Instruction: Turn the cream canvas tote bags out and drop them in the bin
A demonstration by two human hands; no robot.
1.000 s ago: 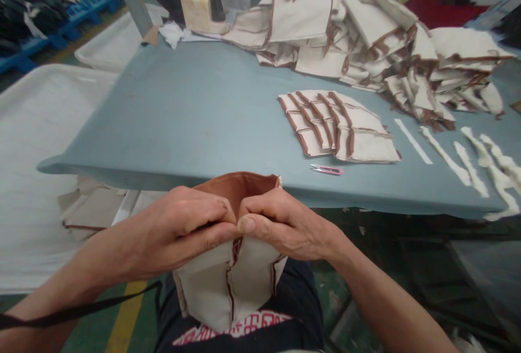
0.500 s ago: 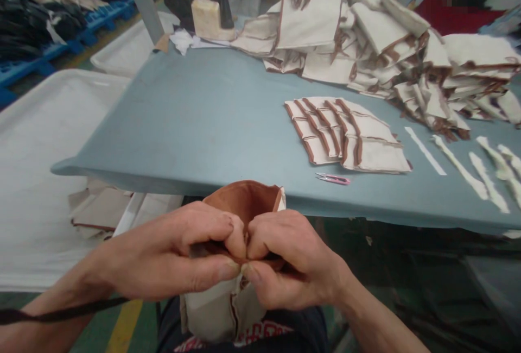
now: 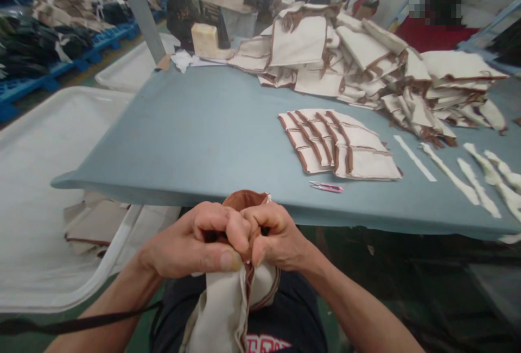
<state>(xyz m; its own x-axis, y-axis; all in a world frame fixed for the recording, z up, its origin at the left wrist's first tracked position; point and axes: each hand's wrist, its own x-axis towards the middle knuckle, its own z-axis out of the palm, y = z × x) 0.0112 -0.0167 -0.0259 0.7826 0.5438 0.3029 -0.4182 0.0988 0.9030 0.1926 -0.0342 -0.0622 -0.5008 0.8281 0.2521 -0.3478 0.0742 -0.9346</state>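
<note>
Both hands pinch the upper part of a cream fabric pouch (image 3: 222,307) with brown lining and brown seam edging, close to my body at the table's front edge. My left hand (image 3: 199,241) is closed on it, thumb laid along the cloth beside the seam. Close against it, my right hand (image 3: 279,239) grips the same piece with bent fingers. The brown lining (image 3: 245,199) shows above the knuckles, while the cream body hangs below. The exact spot between the fingertips is hidden.
On the blue table (image 3: 175,130) lie a fanned row of cream pouches (image 3: 342,144), pink thread snips (image 3: 326,187) and several white strips (image 3: 450,174). A large heap of pouches (image 3: 299,41) covers the back. White bins (image 3: 61,119) stand at the left; a person (image 3: 437,16) is behind.
The pouch has been turned and bunched, so less lining shows and its cream body hangs lower. My hands are drawn closer together. The view has tilted up slightly.
</note>
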